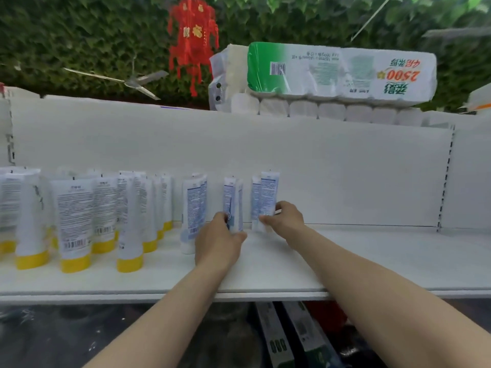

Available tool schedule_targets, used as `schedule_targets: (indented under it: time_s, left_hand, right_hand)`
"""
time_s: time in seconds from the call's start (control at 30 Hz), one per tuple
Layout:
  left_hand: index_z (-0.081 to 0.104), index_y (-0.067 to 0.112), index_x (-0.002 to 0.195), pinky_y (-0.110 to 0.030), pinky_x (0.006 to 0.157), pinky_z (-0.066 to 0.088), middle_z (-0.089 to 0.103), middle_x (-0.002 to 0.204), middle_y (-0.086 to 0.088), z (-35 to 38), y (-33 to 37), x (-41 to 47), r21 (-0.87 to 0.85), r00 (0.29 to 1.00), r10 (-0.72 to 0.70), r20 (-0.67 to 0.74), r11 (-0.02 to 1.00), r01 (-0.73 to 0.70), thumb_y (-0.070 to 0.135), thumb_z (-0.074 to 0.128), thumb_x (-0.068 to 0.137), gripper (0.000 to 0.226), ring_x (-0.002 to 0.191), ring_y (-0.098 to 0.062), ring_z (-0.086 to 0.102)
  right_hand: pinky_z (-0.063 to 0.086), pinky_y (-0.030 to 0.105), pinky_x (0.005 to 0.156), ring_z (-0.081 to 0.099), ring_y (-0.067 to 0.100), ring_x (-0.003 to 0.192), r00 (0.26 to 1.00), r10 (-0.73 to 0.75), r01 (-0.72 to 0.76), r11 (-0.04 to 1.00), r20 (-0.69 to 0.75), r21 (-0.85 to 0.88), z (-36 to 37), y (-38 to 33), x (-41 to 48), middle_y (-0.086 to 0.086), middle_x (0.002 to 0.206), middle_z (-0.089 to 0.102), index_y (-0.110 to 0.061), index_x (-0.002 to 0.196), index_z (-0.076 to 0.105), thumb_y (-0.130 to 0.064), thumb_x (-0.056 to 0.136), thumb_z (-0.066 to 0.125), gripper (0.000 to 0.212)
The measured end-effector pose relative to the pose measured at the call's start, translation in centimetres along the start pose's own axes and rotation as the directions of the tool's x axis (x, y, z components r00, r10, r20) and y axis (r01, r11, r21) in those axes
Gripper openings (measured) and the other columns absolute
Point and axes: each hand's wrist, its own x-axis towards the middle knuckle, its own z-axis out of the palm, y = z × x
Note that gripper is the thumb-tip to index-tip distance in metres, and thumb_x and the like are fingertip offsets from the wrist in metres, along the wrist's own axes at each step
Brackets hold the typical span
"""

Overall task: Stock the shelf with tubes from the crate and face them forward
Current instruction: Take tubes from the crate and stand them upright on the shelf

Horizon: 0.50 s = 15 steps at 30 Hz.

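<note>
Mia: What was closest to you?

Tom: 2 bare arms reached over the front edge of the white shelf point(372, 261). Under it, things were dark. Some long flat boxes point(276, 338) lay there, too blurry to read.

Mia: What did the hands do?

Tom: The left hand point(218, 241) had its fingers point(221, 217) curled round the bottom of the middle tube point(233, 200). That tube was blue and white and stood up on the shelf. The right hand point(285, 219) pinched the bottom of the right tube point(269, 193) between its thumb and fingers. That tube stood up too, near the middle one but not touching it.

Mia: Were there more tubes?

Tom: Yes. The left tube point(192, 208), also blue and white, stood just beside the left hand. A thin bit of 1 more peeked out right against the right tube. I could not tell if the hand touched it. Farther left stood the yellow-cap tubes point(75, 224), lots of them in rows, caps down, bar codes facing us.

Mia: And behind all that?

Tom: The white back wall point(318, 160) of the shelf. On top of it lay a big toilet paper pack point(332, 73) with its words upside down. Past that was a green leaf wall point(66, 35) with a red hanging charm point(194, 35).
</note>
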Motion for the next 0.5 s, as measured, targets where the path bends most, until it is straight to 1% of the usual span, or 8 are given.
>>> schedule_targets:
  time_s: [0.1, 0.17, 0.27, 0.4, 0.5]
  left_hand:
    - [0.055, 0.021, 0.123, -0.025, 0.076, 0.044, 0.065, 0.115, 0.001, -0.03, 0.04, 0.00, -0.002, 1.000, 0.006, -0.007, 1.000, -0.006, 0.033, 0.068, 0.087, 0.040, 0.101, -0.019, 0.061]
    - [0.055, 0.021, 0.124, -0.025, 0.077, 0.043, 0.065, 0.115, 0.001, -0.05, 0.08, 0.08, -0.011, 1.000, 0.003, -0.012, 1.000, -0.004, 0.032, 0.069, 0.087, 0.041, 0.102, -0.019, 0.061]
    - [0.057, 0.021, 0.122, -0.026, 0.076, 0.044, 0.066, 0.113, 0.000, 0.05, -0.04, 0.23, -0.012, 1.000, -0.010, -0.016, 1.000, 0.009, 0.031, 0.070, 0.086, 0.040, 0.099, -0.020, 0.061]
    - [0.057, 0.022, 0.123, -0.024, 0.075, 0.042, 0.066, 0.113, 0.002, 0.21, -0.17, 0.35, 0.005, 1.000, -0.012, -0.024, 1.000, 0.012, 0.033, 0.070, 0.085, 0.042, 0.098, -0.017, 0.060]
    - [0.056, 0.022, 0.122, -0.024, 0.074, 0.041, 0.066, 0.112, 0.002, 0.23, -0.16, 0.40, 0.024, 1.000, -0.012, -0.028, 1.000, 0.013, 0.034, 0.071, 0.084, 0.042, 0.093, -0.015, 0.058]
  right_hand:
    - [0.044, 0.028, 0.077, 0.060, 0.020, 0.095, 0.999, -0.001, 0.002, 0.999, 0.048, -0.036, 0.56, 0.48, 0.33, 0.004, 0.113, 0.064, -0.017, 0.118, 0.057, -0.032, 0.082, 0.076, 0.043]
    - [0.045, 0.028, 0.079, 0.059, 0.020, 0.097, 0.998, -0.015, 0.019, 0.998, 0.064, -0.053, 0.67, 0.60, 0.46, 0.004, 0.115, 0.064, -0.016, 0.120, 0.057, -0.032, 0.082, 0.077, 0.046]
    - [0.048, 0.030, 0.084, 0.061, 0.020, 0.102, 0.996, -0.027, 0.031, 0.999, 0.084, -0.036, 0.63, 0.77, 0.45, 0.004, 0.116, 0.064, -0.016, 0.119, 0.057, -0.030, 0.081, 0.077, 0.045]
    - [0.043, 0.027, 0.078, 0.058, 0.019, 0.097, 0.994, -0.037, 0.041, 0.998, 0.105, -0.037, 0.54, 0.93, 0.22, 0.003, 0.113, 0.062, -0.015, 0.118, 0.057, -0.030, 0.081, 0.077, 0.045]
    - [0.042, 0.027, 0.079, 0.055, 0.019, 0.096, 0.993, -0.030, 0.034, 0.999, 0.114, -0.036, 0.38, 0.99, 0.16, 0.002, 0.109, 0.060, -0.014, 0.117, 0.057, -0.030, 0.081, 0.078, 0.045]
